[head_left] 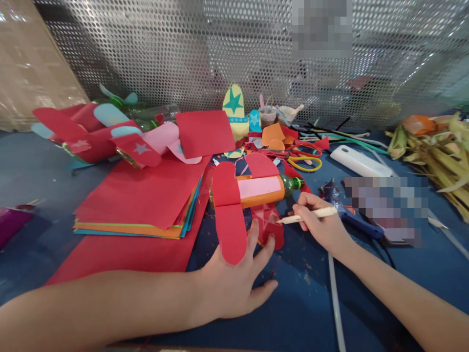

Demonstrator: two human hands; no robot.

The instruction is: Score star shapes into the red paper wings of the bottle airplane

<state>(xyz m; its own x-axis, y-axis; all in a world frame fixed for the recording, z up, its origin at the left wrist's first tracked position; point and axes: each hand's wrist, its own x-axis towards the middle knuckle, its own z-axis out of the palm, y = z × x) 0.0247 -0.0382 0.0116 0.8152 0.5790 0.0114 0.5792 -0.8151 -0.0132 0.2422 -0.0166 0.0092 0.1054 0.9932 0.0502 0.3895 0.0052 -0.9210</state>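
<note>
My right hand (322, 230) grips a white pen (324, 212), its tip touching a red paper flap (269, 220) that bears a pale star outline. My left hand (232, 281) lies with fingers spread, two fingertips resting on that flap and holding it down. The flap belongs to a toy plane made from a green bottle (292, 184), wrapped in orange paper (258, 199) with a pink strip (260, 187) along it. A long red rounded strip (231, 230) crosses the bottle and covers part of my left hand.
Coloured paper sheets (135, 195) are stacked at left, finished bottle planes (98, 137) behind them. Beyond the bottle lie scissors (305, 163) and paper scraps (273, 134). A blue glue gun (351, 217), a white case (361, 161) and dry husks (436, 151) are at right; perforated metal (164, 54) rises behind.
</note>
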